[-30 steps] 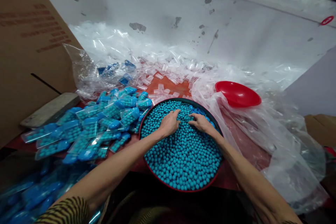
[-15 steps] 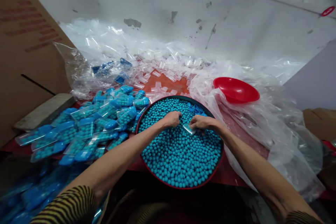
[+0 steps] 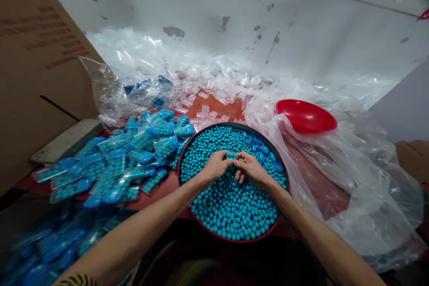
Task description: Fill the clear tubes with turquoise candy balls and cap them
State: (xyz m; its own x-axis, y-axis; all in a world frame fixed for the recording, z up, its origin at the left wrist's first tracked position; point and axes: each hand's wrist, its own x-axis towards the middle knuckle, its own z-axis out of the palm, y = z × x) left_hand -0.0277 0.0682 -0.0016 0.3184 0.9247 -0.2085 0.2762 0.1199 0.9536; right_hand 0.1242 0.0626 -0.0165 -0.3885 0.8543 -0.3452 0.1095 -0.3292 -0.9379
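A round, dark-walled basin (image 3: 183, 152) with a red rim is full of small blue balls (image 3: 231, 212). Over its middle, my left hand (image 3: 217, 164) and my right hand (image 3: 248, 167) meet at the fingertips. Between them they pinch a small clear container (image 3: 231, 155) with blue balls showing in it; the fingers partly cover it. Several blue caps (image 3: 263, 149) lie on the balls at the basin's right back side. Left of the basin is a heap of filled clear containers with blue caps (image 3: 134, 156).
Clear empty containers (image 3: 208, 111) and plastic bags lie behind the basin. A red bowl (image 3: 305, 116) sits at the right on plastic sheeting (image 3: 362, 187). A cardboard box (image 3: 40, 53) and a grey block (image 3: 67, 140) stand left. More filled containers (image 3: 50, 243) lie lower left.
My hands have come together at the clear container, which now shows blue balls inside. My right hand has moved away from the blue caps, leaving more of them visible. The view has shifted slightly.
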